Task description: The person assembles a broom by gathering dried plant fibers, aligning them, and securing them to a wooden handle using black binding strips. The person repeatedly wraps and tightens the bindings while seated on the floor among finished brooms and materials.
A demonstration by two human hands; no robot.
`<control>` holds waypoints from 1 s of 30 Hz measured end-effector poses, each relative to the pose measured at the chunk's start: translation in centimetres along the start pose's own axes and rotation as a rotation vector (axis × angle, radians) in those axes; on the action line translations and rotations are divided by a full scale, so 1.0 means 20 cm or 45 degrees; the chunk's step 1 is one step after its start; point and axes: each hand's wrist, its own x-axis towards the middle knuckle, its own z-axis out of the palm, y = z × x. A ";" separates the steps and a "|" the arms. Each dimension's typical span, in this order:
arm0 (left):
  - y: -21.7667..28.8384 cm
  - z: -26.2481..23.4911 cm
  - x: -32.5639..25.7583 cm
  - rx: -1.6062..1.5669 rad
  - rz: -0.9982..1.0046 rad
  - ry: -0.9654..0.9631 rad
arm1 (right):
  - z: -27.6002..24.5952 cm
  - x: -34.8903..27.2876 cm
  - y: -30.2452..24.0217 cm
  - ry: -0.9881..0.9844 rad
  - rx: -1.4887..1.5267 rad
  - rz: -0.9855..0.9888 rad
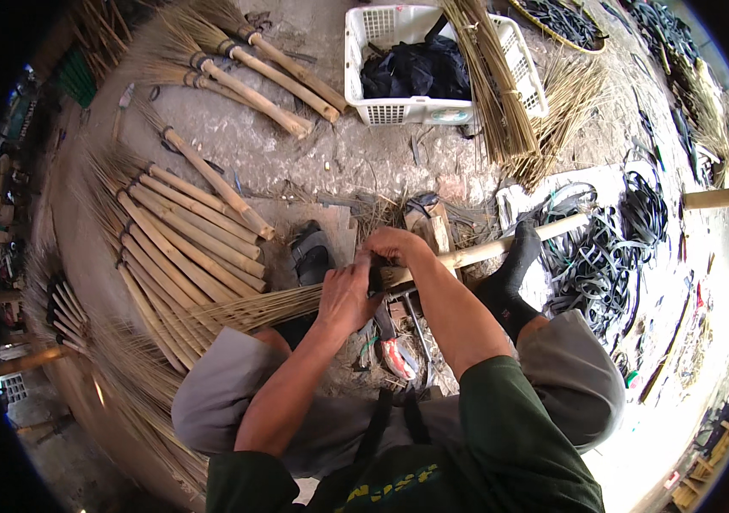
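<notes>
A broom lies across my lap, its stick bristles [270,309] fanning out to the left and its bamboo handle [475,252] running to the right. My left hand [345,297] is closed round the bristles where they meet the handle. Just beyond it, my right hand [392,246] is bent over the same joint with curled fingers. Something dark, perhaps a black rubber strip [375,278], shows between the hands. What the right fingers pinch is hidden. My foot in a black sock [514,265] rests against the handle.
Several bamboo-handled brooms [202,222] lie at the left, more at the far left. A white crate [407,111] holds black material, with a stick bundle [497,103] leaning on it. Tangled black strips [608,256] lie right. A sandal [311,254] and a red-and-white object [398,357] are close by.
</notes>
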 end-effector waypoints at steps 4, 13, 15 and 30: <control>0.01 -0.07 0.03 0.038 0.033 -0.138 | 0.02 -0.07 -0.19 -0.032 -0.276 -0.204; 0.01 -0.08 0.11 -0.118 -0.109 -0.293 | 0.45 -0.65 0.03 1.553 0.727 -0.547; -0.02 -0.07 0.15 -0.138 -0.162 -0.404 | 0.68 -0.64 0.22 1.451 1.013 -0.424; -0.13 0.00 0.33 -0.088 -0.319 -0.861 | 0.82 -0.48 0.44 1.293 1.416 -0.286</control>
